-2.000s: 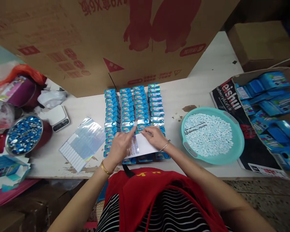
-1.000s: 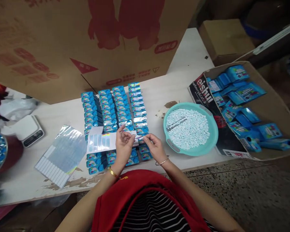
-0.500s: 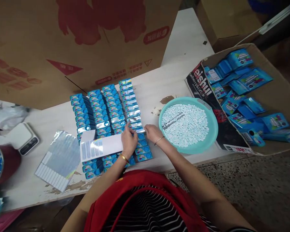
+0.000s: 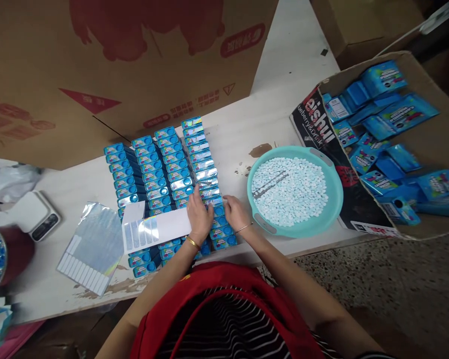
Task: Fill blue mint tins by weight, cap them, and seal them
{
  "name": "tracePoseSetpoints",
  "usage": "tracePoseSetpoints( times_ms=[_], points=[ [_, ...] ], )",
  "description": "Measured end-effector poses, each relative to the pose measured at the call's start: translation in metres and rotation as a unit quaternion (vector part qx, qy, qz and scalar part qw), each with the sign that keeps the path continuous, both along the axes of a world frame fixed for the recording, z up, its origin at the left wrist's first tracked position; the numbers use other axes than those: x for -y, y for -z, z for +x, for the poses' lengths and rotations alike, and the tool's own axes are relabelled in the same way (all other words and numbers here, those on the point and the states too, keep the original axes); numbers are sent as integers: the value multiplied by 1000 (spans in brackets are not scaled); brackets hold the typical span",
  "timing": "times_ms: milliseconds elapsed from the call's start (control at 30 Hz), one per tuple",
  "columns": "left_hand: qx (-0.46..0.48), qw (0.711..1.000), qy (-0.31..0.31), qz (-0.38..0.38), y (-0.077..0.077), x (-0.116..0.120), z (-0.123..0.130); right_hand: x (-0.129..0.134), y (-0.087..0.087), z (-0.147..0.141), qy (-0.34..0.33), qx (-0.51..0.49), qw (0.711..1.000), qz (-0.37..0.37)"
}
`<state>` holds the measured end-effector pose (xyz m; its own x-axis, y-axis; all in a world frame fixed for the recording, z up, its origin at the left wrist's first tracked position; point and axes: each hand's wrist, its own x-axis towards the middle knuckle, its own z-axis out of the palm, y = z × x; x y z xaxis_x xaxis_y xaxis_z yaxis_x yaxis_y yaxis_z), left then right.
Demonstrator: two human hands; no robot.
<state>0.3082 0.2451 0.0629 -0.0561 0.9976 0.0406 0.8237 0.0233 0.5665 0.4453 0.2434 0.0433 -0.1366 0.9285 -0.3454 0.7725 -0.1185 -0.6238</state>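
Blue mint tins (image 4: 154,175) stand on the table in several columns, their printed narrow faces up. At the right-hand column (image 4: 205,162), the upper tins carry shiny sticker strips; lower ones show bare blue print. My left hand (image 4: 200,215) is closed on the right end of a white sticker sheet (image 4: 172,227), its fingertips on a tin in that column. The sheet lies across the other columns, with several silvery strips at its left end. My right hand (image 4: 236,214) has curled fingers at the right edge of the same column; anything pinched there is hidden.
A turquoise basin (image 4: 335,199) of pale tablets stands on the right, against an open carton (image 4: 322,132) of blue packs. A big cardboard box (image 4: 164,65) blocks the back. Leftward are another sticker sheet (image 4: 90,249), a white scale (image 4: 41,214) and a dark red tub (image 4: 20,252).
The strip seen between my hands at the column is no longer visible there. My left fingers now lie flatter on the tins; my right hand has shifted slightly down. The view has shifted a little.
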Motion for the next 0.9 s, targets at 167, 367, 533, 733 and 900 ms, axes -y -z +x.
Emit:
tracePoseSetpoints(
  times_ms=[167,367,533,733,900],
  points=[
    [52,998,-22,12,2,0,-6,12,5,0,-2,-29,1000,-9],
    [152,983,-43,91,-23,-5,-11,-3,-12,-2,152,-152,975,48],
    [251,963,-93,26,-41,-5,-4,-7,-26,-18,280,-405,866,-88],
    [276,953,-107,-68,-34,8,-9,14,-28,-10,255,-388,885,-30],
    [83,992,-29,-90,-30,20,-10,31,-23,5,243,-330,912,13]
  ],
)
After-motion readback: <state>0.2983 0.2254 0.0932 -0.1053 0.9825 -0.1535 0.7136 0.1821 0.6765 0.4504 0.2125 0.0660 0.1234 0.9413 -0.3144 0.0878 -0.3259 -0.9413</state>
